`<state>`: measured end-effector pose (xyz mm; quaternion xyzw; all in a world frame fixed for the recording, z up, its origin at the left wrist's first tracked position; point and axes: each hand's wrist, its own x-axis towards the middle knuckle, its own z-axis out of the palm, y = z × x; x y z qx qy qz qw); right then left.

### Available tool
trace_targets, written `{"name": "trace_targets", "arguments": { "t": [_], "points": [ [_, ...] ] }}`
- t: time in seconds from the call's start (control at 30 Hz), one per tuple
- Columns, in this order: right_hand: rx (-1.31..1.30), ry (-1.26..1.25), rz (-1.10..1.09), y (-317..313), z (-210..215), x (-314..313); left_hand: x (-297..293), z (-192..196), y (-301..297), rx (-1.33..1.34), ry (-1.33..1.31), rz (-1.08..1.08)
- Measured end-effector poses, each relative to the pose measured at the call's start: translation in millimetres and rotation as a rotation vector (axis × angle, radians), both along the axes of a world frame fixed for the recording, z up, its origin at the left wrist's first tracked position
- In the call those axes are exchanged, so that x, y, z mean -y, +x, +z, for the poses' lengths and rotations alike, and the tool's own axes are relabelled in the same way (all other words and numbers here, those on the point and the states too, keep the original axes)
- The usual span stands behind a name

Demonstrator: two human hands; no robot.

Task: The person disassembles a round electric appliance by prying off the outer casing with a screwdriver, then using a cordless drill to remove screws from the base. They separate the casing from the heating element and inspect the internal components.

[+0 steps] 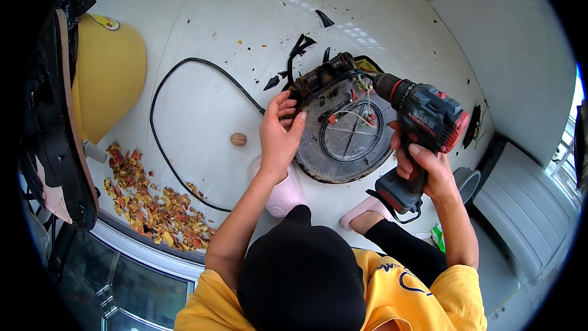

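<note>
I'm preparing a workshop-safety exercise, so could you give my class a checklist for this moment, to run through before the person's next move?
1. Drill held by its handle in the right hand: ok.
2. Left hand firmly gripping the dark cylindrical part: cannot tell.
3. Drill tip properly seated: cannot tell; too small to make out.
4. Black cable away from the drill: ok; it loops off to the left.
5. Floor free of black shards: not ok.
6. Hands gloved: not ok; both are bare.
</note>
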<state>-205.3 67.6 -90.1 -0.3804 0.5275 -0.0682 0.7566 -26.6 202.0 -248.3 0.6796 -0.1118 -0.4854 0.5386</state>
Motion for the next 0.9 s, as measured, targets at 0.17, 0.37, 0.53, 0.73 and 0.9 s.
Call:
{"name": "trace_targets", "arguments": {
  "t": [0.17, 0.37, 0.53, 0.73, 0.9],
  "points": [
    [-0.022, 0.009, 0.028, 5.7, 3.3, 6.4, 0.6, 1.1, -6.1, 0.316, 0.029, -0.021],
    [-0.027, 0.014, 0.025, 6.2, 4.4, 12.2, 10.6, 8.2, -7.1, 0.649, -0.051, -0.037],
    [-0.031, 0.056, -0.046, -4.4, 2.9, 3.6, 11.7, -2.5, -4.4, 0.576, -0.029, 0.05],
    [-0.101, 0.066, -0.038, -10.1, -0.9, -6.4, 0.8, -3.3, -14.1, 0.604, 0.03, -0.05],
    [-0.072, 0.062, -0.065, -7.3, -3.9, -7.5, -4.0, -5.0, -18.6, 0.614, 0.028, -0.057]
  ]
}}
